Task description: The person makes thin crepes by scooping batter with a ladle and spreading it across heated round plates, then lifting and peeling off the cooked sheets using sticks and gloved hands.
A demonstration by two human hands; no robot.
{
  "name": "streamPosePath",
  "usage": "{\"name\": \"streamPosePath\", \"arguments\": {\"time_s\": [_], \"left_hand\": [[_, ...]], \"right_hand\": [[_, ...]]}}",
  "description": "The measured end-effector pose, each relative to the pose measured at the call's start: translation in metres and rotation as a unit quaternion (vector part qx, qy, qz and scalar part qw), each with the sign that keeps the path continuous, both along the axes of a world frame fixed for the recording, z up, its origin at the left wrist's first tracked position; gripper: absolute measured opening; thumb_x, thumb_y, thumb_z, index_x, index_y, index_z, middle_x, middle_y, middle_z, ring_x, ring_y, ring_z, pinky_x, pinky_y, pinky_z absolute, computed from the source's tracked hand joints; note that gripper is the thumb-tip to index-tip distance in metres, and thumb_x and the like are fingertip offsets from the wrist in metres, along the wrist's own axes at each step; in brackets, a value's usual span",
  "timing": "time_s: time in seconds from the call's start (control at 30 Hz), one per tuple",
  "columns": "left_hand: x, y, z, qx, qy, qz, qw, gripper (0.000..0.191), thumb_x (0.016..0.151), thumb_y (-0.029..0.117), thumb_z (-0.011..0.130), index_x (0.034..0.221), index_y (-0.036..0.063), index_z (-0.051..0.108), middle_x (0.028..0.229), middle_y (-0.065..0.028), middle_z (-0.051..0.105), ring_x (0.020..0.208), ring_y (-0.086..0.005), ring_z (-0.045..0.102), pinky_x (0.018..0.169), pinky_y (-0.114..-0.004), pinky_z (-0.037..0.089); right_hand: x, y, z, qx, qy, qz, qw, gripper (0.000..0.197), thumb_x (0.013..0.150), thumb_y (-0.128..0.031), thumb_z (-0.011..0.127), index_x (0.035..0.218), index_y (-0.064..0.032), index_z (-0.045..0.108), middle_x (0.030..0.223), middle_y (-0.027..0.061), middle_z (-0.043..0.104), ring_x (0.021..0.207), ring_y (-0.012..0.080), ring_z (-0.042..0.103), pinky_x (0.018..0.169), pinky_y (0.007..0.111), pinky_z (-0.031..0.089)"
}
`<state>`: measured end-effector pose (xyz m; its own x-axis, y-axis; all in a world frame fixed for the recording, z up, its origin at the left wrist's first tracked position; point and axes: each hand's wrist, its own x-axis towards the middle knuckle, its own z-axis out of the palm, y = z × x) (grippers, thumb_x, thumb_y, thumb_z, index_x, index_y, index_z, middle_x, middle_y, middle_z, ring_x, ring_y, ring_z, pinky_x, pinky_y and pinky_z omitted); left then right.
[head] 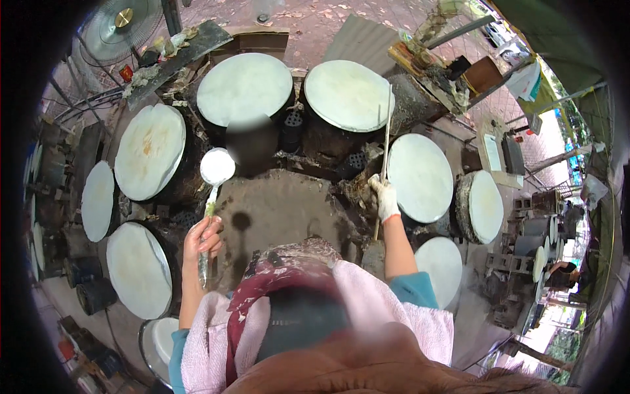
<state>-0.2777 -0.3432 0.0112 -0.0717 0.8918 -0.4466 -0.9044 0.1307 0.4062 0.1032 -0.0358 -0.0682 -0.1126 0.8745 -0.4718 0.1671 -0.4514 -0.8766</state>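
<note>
My left hand [203,239], bare, grips the handle of a ladle [217,166] whose round bowl holds white liquid, probably batter. In my right hand [385,199], covered by a white work glove, is a long thin wooden stick [387,133] held upright. Its upper end overlaps the right edge of a round griddle covered in pale white [349,96]. Closest to the gloved hand is another white-covered griddle [421,177] on the right. A further white round sheet with brownish patches [150,151] lies left of the ladle.
More white-covered griddles [243,88] form a ring around me. Honeycomb coal briquettes [291,130] stand between the stoves. A fan [123,29] is at the upper left, near a cluttered board [179,61]. Another person [563,273] is far right. A blurred dark patch hides part of the front.
</note>
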Motion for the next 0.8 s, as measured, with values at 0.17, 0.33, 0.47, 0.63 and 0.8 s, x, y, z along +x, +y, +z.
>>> {"name": "streamPosePath", "arguments": {"time_s": [0.17, 0.33, 0.47, 0.63, 0.8], "left_hand": [[-0.001, 0.033, 0.006, 0.013, -0.04, 0.093, 0.995, 0.03, 0.099, 0.022, 0.03, 0.105, -0.0023, 0.045, 0.062, 0.005, 0.037, 0.033, -0.0021, 0.031, 0.036, -0.02, 0.024], [0.013, 0.061, 0.02, 0.031, -0.076, 0.209, 0.974, 0.033, 0.1, 0.022, 0.028, 0.109, -0.0047, 0.044, 0.066, 0.0025, 0.042, 0.034, -0.0028, 0.032, 0.038, -0.02, 0.024], [0.018, 0.073, 0.026, 0.056, -0.108, 0.262, 0.958, 0.035, 0.1, 0.024, 0.026, 0.11, -0.0049, 0.043, 0.068, 0.0003, 0.042, 0.035, -0.0046, 0.034, 0.04, -0.023, 0.023], [0.024, 0.082, 0.034, 0.046, -0.114, 0.334, 0.934, 0.034, 0.1, 0.023, 0.027, 0.109, -0.0048, 0.042, 0.064, 0.0001, 0.04, 0.034, -0.0052, 0.033, 0.039, -0.023, 0.024], [0.011, 0.057, 0.026, 0.071, -0.132, 0.356, 0.922, 0.031, 0.099, 0.022, 0.029, 0.11, -0.0048, 0.041, 0.067, -0.0002, 0.044, 0.034, -0.0041, 0.034, 0.039, -0.022, 0.024]], "right_hand": [[-0.02, 0.141, -0.029, -0.003, -0.02, -0.02, 1.0, 0.019, 0.076, -0.021, 0.07, 0.083, -0.0086, 0.057, 0.062, -0.0021, 0.051, 0.045, 0.0103, 0.042, 0.041, 0.027, 0.034], [-0.036, 0.257, -0.094, 0.183, 0.003, -0.077, 0.98, 0.028, 0.079, -0.017, 0.07, 0.097, 0.002, 0.06, 0.079, 0.0027, 0.061, 0.059, 0.0105, 0.05, 0.053, 0.023, 0.039], [-0.049, 0.295, -0.089, 0.186, -0.112, -0.077, 0.973, 0.067, 0.072, -0.019, 0.074, 0.122, 0.0121, 0.042, 0.105, 0.0167, 0.059, 0.091, 0.0206, 0.058, 0.082, 0.029, 0.046], [-0.085, 0.287, -0.048, 0.192, -0.367, -0.082, 0.906, 0.063, 0.073, -0.02, 0.065, 0.128, 0.0, 0.042, 0.115, 0.024, 0.056, 0.104, 0.0354, 0.057, 0.091, 0.038, 0.044], [-0.129, 0.283, -0.016, 0.35, -0.248, -0.079, 0.9, 0.051, 0.077, -0.006, 0.061, 0.125, 0.0001, 0.045, 0.12, 0.0185, 0.055, 0.108, 0.0283, 0.055, 0.092, 0.033, 0.042]]}}
